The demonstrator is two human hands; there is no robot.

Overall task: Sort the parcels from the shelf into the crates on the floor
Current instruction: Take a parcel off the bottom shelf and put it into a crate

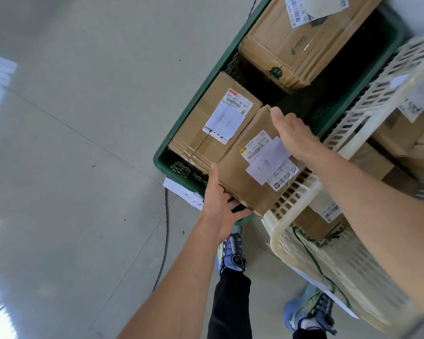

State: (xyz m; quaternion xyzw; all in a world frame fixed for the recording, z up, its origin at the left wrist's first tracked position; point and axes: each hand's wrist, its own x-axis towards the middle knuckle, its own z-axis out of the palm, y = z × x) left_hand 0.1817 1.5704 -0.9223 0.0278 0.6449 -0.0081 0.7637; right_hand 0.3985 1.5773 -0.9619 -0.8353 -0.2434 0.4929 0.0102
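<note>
I hold a brown cardboard parcel (245,172) with white labels between both hands, tilted over the near corner of the green crate (194,104). My left hand (218,204) grips its lower near edge, fingers curled under it. My right hand (294,133) wraps over its upper far edge, thumb on top. Inside the green crate lie a labelled parcel (213,121) right beside the held one and a larger box (299,42) further back.
A cream slatted crate (353,123) stands to the right of the green one, with several labelled boxes (399,133) in it. A dark cord (166,231) and paper sheets (181,193) lie on the grey floor. My shoes (233,250) are below.
</note>
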